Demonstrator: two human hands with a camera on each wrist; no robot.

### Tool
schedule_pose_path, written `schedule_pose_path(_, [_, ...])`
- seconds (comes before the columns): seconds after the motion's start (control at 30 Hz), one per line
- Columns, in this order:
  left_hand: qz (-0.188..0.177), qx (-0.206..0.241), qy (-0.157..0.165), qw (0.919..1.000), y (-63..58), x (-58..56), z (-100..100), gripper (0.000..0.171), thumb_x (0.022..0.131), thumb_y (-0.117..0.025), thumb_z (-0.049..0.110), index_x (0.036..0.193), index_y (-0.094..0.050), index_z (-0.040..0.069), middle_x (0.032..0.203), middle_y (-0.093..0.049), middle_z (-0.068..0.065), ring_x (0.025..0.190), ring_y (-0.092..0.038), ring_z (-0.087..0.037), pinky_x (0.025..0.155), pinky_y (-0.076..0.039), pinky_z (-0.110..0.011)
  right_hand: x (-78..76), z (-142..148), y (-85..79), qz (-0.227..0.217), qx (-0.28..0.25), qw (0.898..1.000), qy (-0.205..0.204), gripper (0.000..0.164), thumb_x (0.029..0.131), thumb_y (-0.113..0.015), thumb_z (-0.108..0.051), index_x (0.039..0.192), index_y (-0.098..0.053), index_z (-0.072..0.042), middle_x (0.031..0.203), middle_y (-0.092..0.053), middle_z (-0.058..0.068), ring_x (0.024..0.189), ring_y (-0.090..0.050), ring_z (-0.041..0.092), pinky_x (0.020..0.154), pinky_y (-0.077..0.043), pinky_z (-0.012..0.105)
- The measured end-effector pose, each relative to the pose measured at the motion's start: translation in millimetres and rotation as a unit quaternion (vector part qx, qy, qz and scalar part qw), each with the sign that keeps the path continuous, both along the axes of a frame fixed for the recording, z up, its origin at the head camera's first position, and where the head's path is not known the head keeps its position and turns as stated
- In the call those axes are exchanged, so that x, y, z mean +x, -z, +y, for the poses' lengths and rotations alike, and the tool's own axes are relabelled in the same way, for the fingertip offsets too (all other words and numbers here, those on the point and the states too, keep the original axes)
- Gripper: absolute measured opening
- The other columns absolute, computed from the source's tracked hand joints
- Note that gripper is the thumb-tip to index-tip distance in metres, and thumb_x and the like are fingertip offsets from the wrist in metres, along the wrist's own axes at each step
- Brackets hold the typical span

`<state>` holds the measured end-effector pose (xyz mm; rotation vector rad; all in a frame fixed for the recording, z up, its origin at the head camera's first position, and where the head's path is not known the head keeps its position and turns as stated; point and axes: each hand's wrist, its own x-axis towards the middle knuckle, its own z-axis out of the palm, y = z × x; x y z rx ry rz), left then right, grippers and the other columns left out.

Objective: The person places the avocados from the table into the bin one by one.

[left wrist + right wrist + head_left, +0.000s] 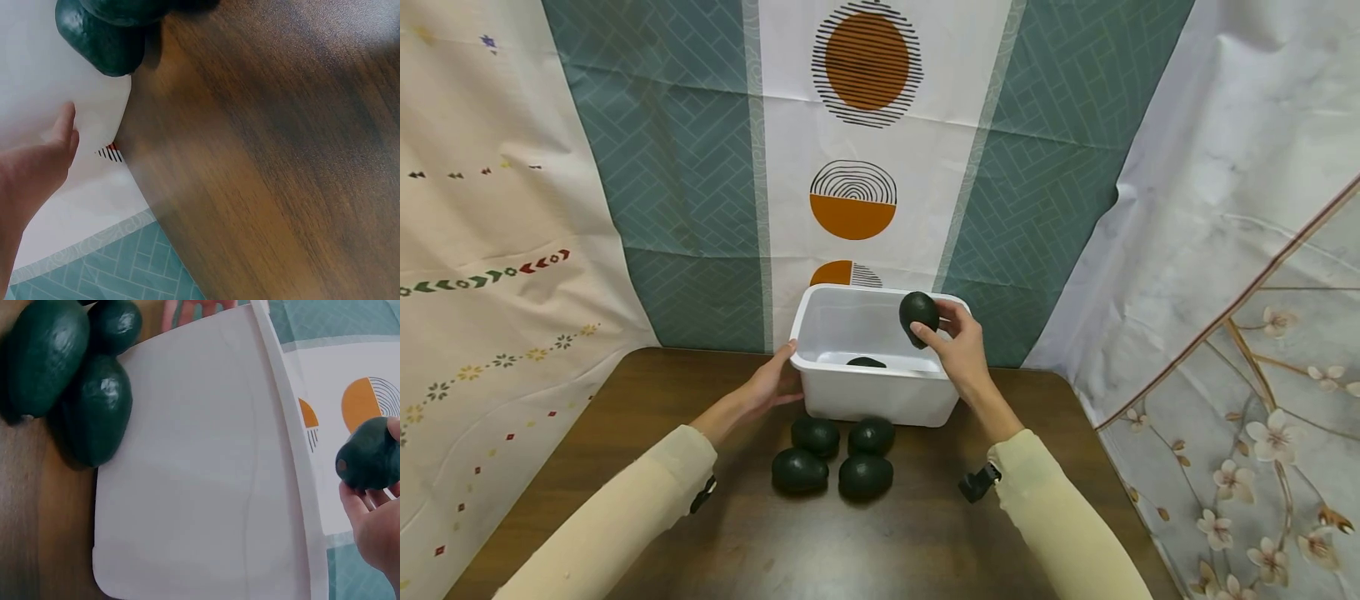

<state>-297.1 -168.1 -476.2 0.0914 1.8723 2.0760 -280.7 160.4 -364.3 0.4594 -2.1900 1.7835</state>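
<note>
My right hand (962, 346) holds a dark green avocado (919, 314) above the right side of a white plastic bin (880, 393). Thumb and fingers pinch the fruit in the right wrist view too, where the hand (378, 534) is partly cut off by the frame. Against the bin's left end rests my left hand (771, 382), its thumb at the rim and its fingers fairly straight along the outer wall. Inside the bin lies another avocado (867, 362), mostly hidden by the front wall. Several avocados (866, 477) sit close together on the table before the bin.
The brown wooden table (880, 550) ends at a patterned curtain (688, 208) just behind the bin. A white floral cloth (1240, 433) hangs along the right side. Black wrist devices (979, 482) are on both sleeves.
</note>
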Motion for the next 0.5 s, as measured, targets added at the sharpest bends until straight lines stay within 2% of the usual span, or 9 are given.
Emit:
schedule_pose_path(0.1, [-0.002,-0.001,-0.003,1.0000,0.4,0.0,0.1,0.083,0.099,-0.034,0.066,0.159,-0.007,0.016,0.164,-0.002,-0.013,0.148,-0.016,-0.042,0.109,-0.040,-0.058,-3.0,1.7,0.3,-0.016,-0.028,0.999,0.001,0.053,0.086,-0.078,-0.011,0.133,-0.055,0.001,0.128,-0.060,0.018,0.111,-0.060,0.033,0.095,-0.053,0.038])
schedule_pose_path(0.2, [0.002,-0.002,-0.002,1.0000,0.4,-0.5,-0.1,0.083,0.100,-0.034,0.066,0.159,-0.007,0.015,0.164,-0.001,-0.013,0.148,-0.015,-0.043,0.108,-0.040,-0.058,-12.0,4.3,7.9,-0.046,-0.081,0.996,-0.007,0.054,0.085,-0.079,-0.012,0.133,-0.056,-0.002,0.126,-0.060,0.016,0.108,-0.062,0.028,0.087,-0.057,0.029])
schedule_pose_path(0.37, [0.001,-0.004,-0.003,1.0000,-0.2,0.0,0.2,0.084,0.099,-0.035,0.068,0.159,-0.008,0.017,0.164,-0.002,-0.012,0.148,-0.015,-0.043,0.109,-0.039,-0.059,-25.5,9.4,20.9,-0.096,-0.178,0.979,-0.020,0.056,0.084,-0.081,-0.015,0.133,-0.056,-0.004,0.123,-0.059,0.014,0.108,-0.064,0.024,0.091,-0.057,0.035])
schedule_pose_path(0.5, [0.000,-0.002,-0.004,1.0000,-0.1,0.5,0.2,0.082,0.099,-0.035,0.067,0.159,-0.008,0.017,0.163,-0.003,-0.012,0.148,-0.016,-0.043,0.109,-0.039,-0.059,-28.9,13.2,22.0,-0.131,-0.230,0.964,-0.020,0.057,0.084,-0.082,-0.019,0.132,-0.056,-0.003,0.124,-0.057,0.015,0.112,-0.063,0.026,0.094,-0.056,0.039])
